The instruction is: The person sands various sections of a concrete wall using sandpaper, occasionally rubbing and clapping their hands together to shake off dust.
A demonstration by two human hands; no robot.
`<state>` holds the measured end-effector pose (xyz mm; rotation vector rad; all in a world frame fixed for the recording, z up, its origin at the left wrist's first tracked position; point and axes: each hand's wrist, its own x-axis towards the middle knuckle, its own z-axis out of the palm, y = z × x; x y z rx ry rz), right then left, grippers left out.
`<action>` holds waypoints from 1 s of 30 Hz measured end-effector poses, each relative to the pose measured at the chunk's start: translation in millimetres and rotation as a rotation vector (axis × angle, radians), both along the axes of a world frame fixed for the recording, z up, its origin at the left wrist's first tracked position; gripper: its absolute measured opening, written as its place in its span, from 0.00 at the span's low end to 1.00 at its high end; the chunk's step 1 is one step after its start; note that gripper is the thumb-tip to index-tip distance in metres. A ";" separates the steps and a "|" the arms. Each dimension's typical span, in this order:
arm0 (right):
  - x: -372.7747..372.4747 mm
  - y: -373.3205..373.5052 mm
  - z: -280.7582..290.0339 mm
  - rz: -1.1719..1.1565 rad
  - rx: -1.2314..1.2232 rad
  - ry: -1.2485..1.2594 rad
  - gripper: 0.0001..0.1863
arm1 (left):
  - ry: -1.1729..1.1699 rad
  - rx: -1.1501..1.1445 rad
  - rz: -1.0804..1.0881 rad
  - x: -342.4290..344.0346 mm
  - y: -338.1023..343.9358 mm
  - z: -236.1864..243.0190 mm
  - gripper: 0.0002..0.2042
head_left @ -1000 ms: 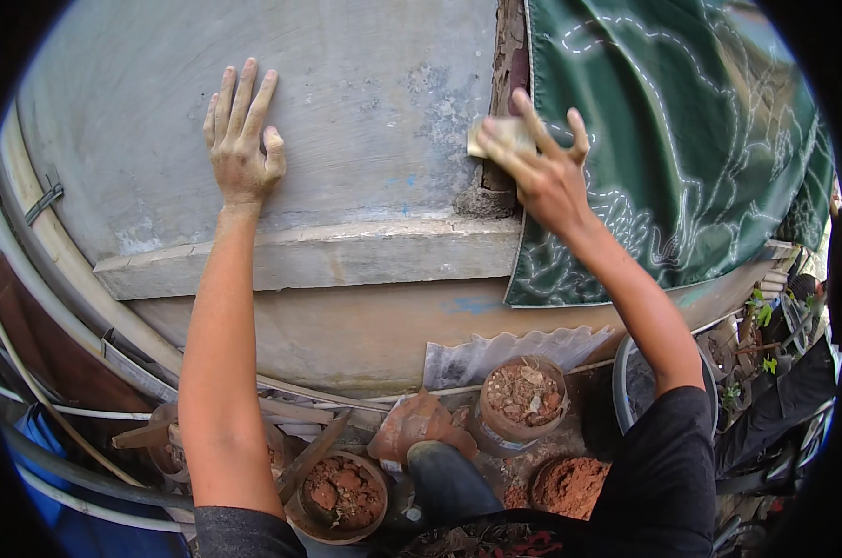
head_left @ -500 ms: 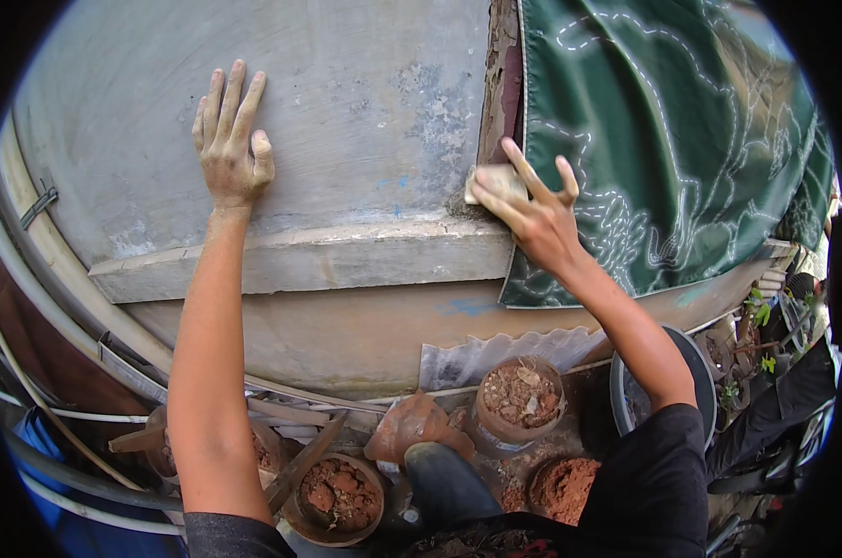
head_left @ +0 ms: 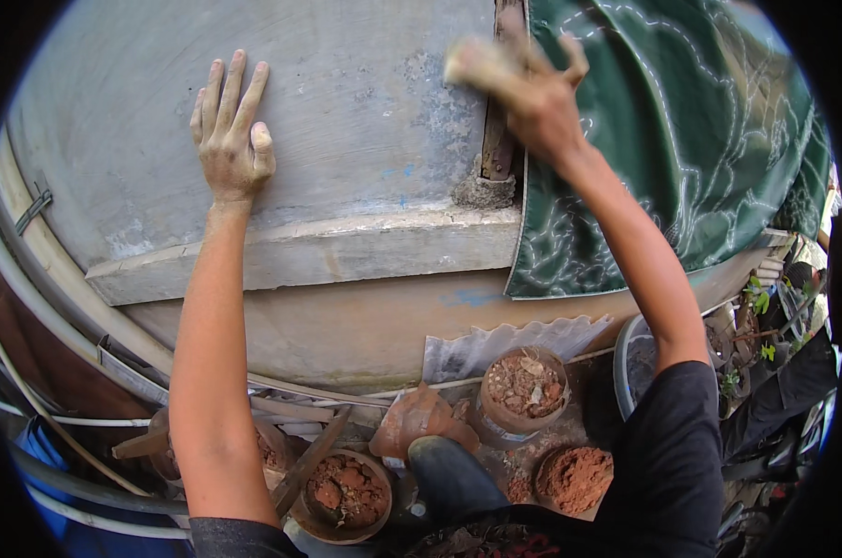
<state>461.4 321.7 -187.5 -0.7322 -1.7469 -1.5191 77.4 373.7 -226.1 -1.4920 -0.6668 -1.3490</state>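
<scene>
Gripping a pale block, the right hand reaches up and leftward in the upper centre of the head view, blurred. The block lies at the leftmost ends of this hand's fingers, pinched there and projecting past them, while another finger, farther right, stands raised and bent clear of it. Block and fingertips are set before the edge of a grey wall, the block just left of a worn wooden post; whether it touches the wall cannot be told through the blur. The left hand is released and holds nothing: palm toward the wall, it rests flat with fingers extended upward and thumb apart, well to the left of the block. Below both hands, a projecting ledge crosses the wall. To the right of the post hangs a green cloth with white line patterns, partly behind the right forearm. At ground level are a corrugated sheet, a soil-filled pot beside it, and a dark bucket.
</scene>
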 end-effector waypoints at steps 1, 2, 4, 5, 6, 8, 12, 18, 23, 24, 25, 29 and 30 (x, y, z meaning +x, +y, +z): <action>4.5 3.0 -16.1 0.142 -0.043 -0.239 0.25 | 0.001 -0.002 0.011 -0.9 0.4 0.4 0.29; 5.2 -6.2 -30.0 0.021 -0.128 -0.291 0.23 | -0.004 -0.005 0.011 -1.0 0.4 0.4 0.29; 10.3 5.6 -3.1 0.147 0.079 -0.294 0.23 | 0.007 0.000 0.009 -0.9 0.8 0.7 0.29; 30.4 8.6 10.4 0.116 -0.146 -0.056 0.23 | 0.002 0.003 0.001 3.0 1.3 4.5 0.29; 30.1 9.8 27.7 0.293 -0.300 0.259 0.22 | 0.003 0.002 0.007 3.6 0.1 5.6 0.29; 25.0 0.7 28.3 -0.015 0.047 -0.030 0.21 | 0.005 0.000 0.017 2.6 -2.5 4.0 0.29; 1.9 10.6 35.3 0.163 0.120 -0.388 0.22 | 0.007 0.006 0.036 -0.8 -1.0 1.7 0.30; -19.4 14.5 25.7 0.231 -0.085 -0.437 0.21 | 0.007 -0.008 0.042 -4.1 -3.1 3.3 0.31; -5.1 14.7 58.7 0.160 -0.064 0.020 0.25 | 0.006 0.014 0.039 4.7 -4.4 7.7 0.31; -9.3 15.3 57.2 0.181 0.006 0.046 0.27 | 0.006 -0.014 0.060 4.6 -6.4 6.5 0.30; -17.3 14.3 41.5 0.221 -0.022 -0.044 0.26 | 0.006 -0.041 0.081 4.8 -8.2 5.5 0.30; -37.9 18.2 27.4 0.204 0.076 -0.202 0.16 | 0.006 -0.042 0.049 1.2 -9.0 2.7 0.31; -32.3 10.9 44.9 0.225 0.072 -0.085 0.16 | 0.009 -0.034 0.040 2.1 -8.6 3.8 0.31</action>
